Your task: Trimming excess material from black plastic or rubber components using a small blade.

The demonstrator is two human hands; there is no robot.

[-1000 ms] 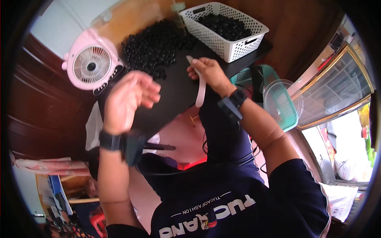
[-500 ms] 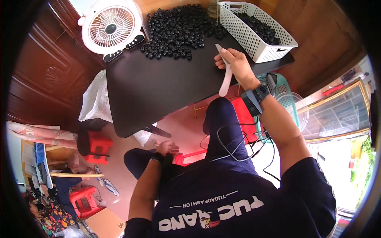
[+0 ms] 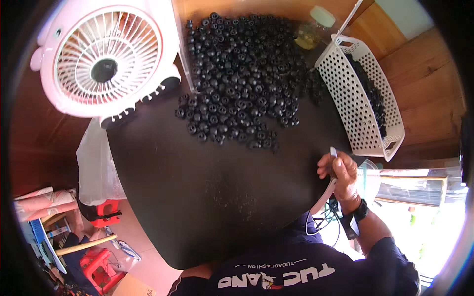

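Note:
My right hand [image 3: 343,172] is closed around a knife with a pale pink handle [image 3: 323,200], at the right edge of the dark table. The short blade points up past the thumb, and the handle hangs out below the fist. Only a bit of my left forearm [image 3: 197,272] shows at the near table edge; the left hand itself is hidden. Beyond the bare middle of the tabletop lies a wide heap of small round black pieces [image 3: 242,81], hollow at one end. To the right, a white perforated basket [image 3: 345,91] holds more black pieces.
A pink-and-white fan [image 3: 106,64] stands at the table's far left. Behind the heap is a glass jar [image 3: 308,37] with a pale lid. Pale crumbs [image 3: 232,195] dot the dark table [image 3: 163,172]. A white bag [image 3: 96,167] hangs at its left; red stools [image 3: 98,269] stand below.
The view has shifted closer over the table. My right hand, still gripping the knife, has drawn back from beside the basket to the table's right edge. My left hand has gone out of sight.

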